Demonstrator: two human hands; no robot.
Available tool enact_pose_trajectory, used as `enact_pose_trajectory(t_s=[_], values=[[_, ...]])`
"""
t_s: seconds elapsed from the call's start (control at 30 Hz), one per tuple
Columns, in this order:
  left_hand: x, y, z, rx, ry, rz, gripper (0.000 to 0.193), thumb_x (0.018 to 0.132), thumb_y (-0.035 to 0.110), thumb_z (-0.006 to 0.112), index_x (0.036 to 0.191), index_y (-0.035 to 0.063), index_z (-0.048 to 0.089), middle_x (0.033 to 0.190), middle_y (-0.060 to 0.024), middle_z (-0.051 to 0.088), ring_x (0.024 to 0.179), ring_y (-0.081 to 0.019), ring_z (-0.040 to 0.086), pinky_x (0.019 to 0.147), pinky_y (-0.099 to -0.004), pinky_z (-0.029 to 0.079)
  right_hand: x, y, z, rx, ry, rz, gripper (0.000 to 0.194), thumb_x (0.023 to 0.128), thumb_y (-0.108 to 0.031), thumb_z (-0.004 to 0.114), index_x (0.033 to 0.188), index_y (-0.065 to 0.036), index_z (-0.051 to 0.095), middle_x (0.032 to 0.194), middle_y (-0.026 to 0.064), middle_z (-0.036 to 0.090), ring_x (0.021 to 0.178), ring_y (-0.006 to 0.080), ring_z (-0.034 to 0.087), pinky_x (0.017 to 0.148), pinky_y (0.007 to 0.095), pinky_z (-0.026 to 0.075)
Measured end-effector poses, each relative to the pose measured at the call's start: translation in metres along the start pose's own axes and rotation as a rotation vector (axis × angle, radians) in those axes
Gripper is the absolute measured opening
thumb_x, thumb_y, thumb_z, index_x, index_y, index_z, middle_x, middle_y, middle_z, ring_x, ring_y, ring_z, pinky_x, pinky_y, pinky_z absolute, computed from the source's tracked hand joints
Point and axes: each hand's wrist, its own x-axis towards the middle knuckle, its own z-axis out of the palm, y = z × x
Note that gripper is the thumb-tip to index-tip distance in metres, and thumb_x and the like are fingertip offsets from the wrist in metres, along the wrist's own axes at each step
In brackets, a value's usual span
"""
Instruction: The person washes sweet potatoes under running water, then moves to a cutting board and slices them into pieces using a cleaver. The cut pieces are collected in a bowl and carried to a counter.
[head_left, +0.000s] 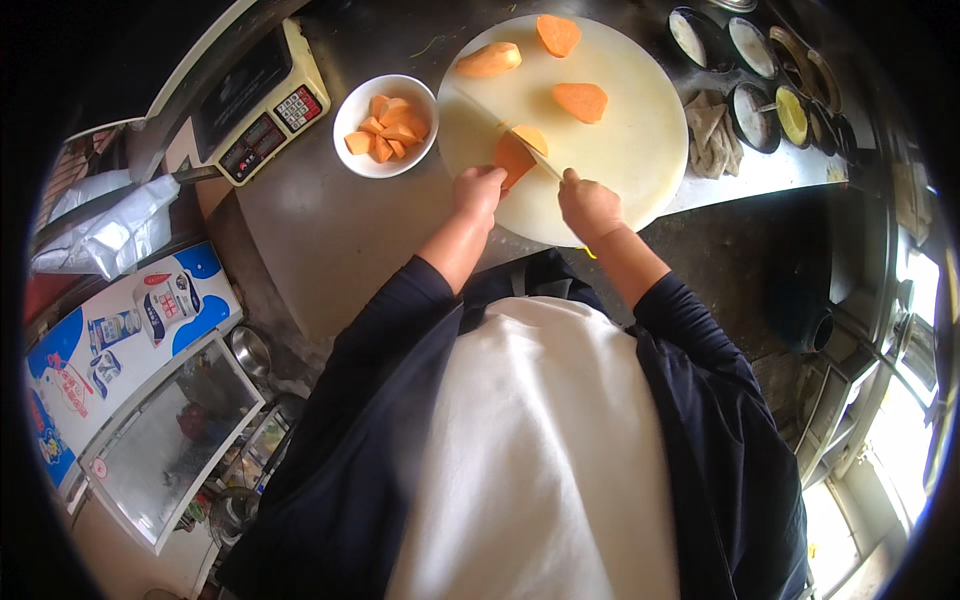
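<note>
My right hand (590, 206) grips a kitchen knife (546, 160), its blade slanting away to the upper left over a round white cutting board (637, 157). The blade lies against a peeled orange sweet potato piece (513, 160), and my left hand (480, 191) steadies that piece on its near left side. Beyond the blade shows another part of orange flesh (532, 139); whether it is fully severed I cannot tell. Farther back on the board lie a longer sweet potato piece (489, 59), a cut half (559, 35) and a third chunk (581, 102).
Left of the board, a white bowl (343, 154) holds several sweet potato chunks (394, 124). A digital scale (259, 142) stands farther left. At right are a crumpled cloth (712, 135) and several seasoning containers (752, 116). A glass-topped freezer (176, 431) is at lower left.
</note>
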Motion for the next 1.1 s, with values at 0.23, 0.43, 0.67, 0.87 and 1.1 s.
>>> enact_pose_trajectory(t_s=[0.23, 0.43, 0.67, 0.87, 1.1], values=[[0.031, -0.012, -0.016, 0.237, 0.069, 0.284, 0.024, 0.084, 0.013, 0.074, 0.103, -0.0021, 0.071, 0.095, -0.0126, 0.075, 0.086, -0.0220, 0.072, 0.078, -0.0356, 0.057, -0.009, 0.016, -0.015, 0.093, 0.098, -0.031, 0.026, 0.102, -0.032, 0.050, 0.100, -0.007, 0.058, 0.076, 0.0195, 0.070, 0.072, 0.0431, 0.069, 0.067, 0.0552, 0.054], [0.036, -0.009, -0.018, 0.421, 0.136, 0.396, 0.017, 0.084, 0.014, 0.073, 0.094, 0.0006, 0.076, 0.090, -0.0156, 0.077, 0.086, -0.0270, 0.075, 0.081, -0.0362, 0.057, -0.025, 0.004, -0.020, 0.074, 0.114, -0.034, 0.023, 0.101, -0.029, 0.052, 0.098, -0.008, 0.057, 0.075, 0.0191, 0.069, 0.071, 0.0422, 0.069, 0.065, 0.0542, 0.054], [0.021, 0.011, -0.015, 0.526, 0.141, 0.389, 0.023, 0.084, 0.017, 0.073, 0.102, 0.0026, 0.075, 0.091, -0.0159, 0.077, 0.089, -0.0293, 0.075, 0.083, -0.0387, 0.057, -0.004, -0.011, -0.008, 0.012, 0.010, 0.045, 0.020, 0.101, -0.027, 0.050, 0.102, -0.008, 0.056, 0.080, 0.0190, 0.072, 0.075, 0.0420, 0.071, 0.069, 0.0550, 0.056], [0.011, 0.022, -0.017, 0.704, 0.089, 0.553, 0.036, 0.083, 0.018, 0.073, 0.117, 0.0060, 0.071, 0.101, -0.0173, 0.075, 0.098, -0.0341, 0.072, 0.085, -0.0428, 0.056, -0.010, -0.012, -0.021, 0.051, 0.002, 0.007, 0.024, 0.102, -0.029, 0.049, 0.103, -0.007, 0.057, 0.082, 0.0197, 0.072, 0.076, 0.0428, 0.071, 0.070, 0.0544, 0.056], [0.015, 0.015, -0.017, 0.888, 0.051, 0.729, 0.035, 0.082, 0.018, 0.074, 0.114, 0.0057, 0.070, 0.100, -0.0203, 0.072, 0.096, -0.0390, 0.070, 0.084, -0.0460, 0.056, 0.007, -0.007, -0.001, 0.031, 0.008, 0.021, 0.024, 0.100, -0.028, 0.051, 0.105, -0.005, 0.057, 0.081, 0.0203, 0.072, 0.075, 0.0429, 0.070, 0.070, 0.0549, 0.055]])
